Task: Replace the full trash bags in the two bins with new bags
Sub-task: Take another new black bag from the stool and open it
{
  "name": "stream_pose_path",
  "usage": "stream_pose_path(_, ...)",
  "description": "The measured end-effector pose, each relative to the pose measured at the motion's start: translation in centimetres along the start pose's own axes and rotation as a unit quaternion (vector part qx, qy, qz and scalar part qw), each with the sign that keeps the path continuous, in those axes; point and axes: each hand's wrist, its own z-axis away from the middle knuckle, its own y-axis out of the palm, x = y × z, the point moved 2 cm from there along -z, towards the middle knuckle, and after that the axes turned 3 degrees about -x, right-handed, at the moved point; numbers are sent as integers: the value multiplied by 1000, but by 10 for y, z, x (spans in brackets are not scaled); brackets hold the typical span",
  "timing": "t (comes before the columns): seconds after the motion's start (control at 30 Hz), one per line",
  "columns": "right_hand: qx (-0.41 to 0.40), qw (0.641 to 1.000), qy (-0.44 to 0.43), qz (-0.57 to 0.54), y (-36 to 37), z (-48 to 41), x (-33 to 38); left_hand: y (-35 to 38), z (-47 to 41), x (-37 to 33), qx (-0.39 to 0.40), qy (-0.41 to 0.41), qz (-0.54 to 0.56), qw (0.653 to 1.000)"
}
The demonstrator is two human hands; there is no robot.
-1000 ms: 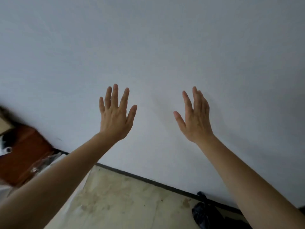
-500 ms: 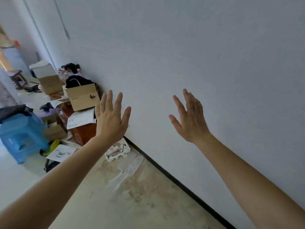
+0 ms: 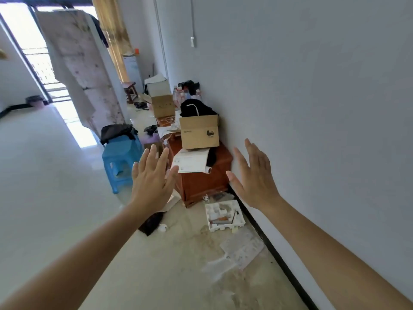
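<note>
We are holding out two bare hands, left hand (image 3: 152, 182) and right hand (image 3: 254, 177), both spread wide and empty, one small dark-lined bin (image 3: 35, 100) standing far off by the doorway, two matte cardboard boxes (image 3: 199, 132), one glossy blue plastic stool (image 3: 121, 156), one moulded white foam tray (image 3: 224, 214) lying on the gritty floor (image 3: 156, 276).

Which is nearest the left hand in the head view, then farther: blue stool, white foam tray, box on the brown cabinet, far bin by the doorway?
1. Blue stool: just left of the left hand.
2. Foam tray: on the floor, to its right.
3. Box: on top of the cabinet, beyond the hand.
4. Bin: far left, by the doorway.
</note>
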Motion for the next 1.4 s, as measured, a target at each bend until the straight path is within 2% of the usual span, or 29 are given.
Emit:
stream_pose_path(0.1,13,999,-35,-34,56,-90,40,-22,-49,58,-24,-62,-11,998)
stream_pose_path(0.23,28,991,-98,-92,119,-193,127,-48,-84,158,-56,-108,-88,989)
stream_pose_path(0.4,51,972,-181,-142,195,-285,252,-73,-110,289,-77,-207,-118,968)
stream_pose_path(0.53,54,958,-243,-141,263,-345,334,-80,-147,388,-113,-245,-119,956)
stream_pose_path(0.7,74,959,-242,-129,342,-433,408,-83,-228,505,-148,-253,-81,953)
stream_pose_path(0.9,74,967,-199,-139,410,-554,453,-80,-372,608,-143,-204,-99,963)
stream_pose_path(1.07,56,969,-199,-138,496,-662,474,-50,-490,684,-100,-150,-170,969)
stream_pose_path(1.23,54,972,-171,-152,590,-767,508,-16,-580,769,-66,-150,-212,963)
stream_pose_path(1.4,81,967,-169,-172,660,-866,571,-22,-657,858,-55,-161,-223,960)
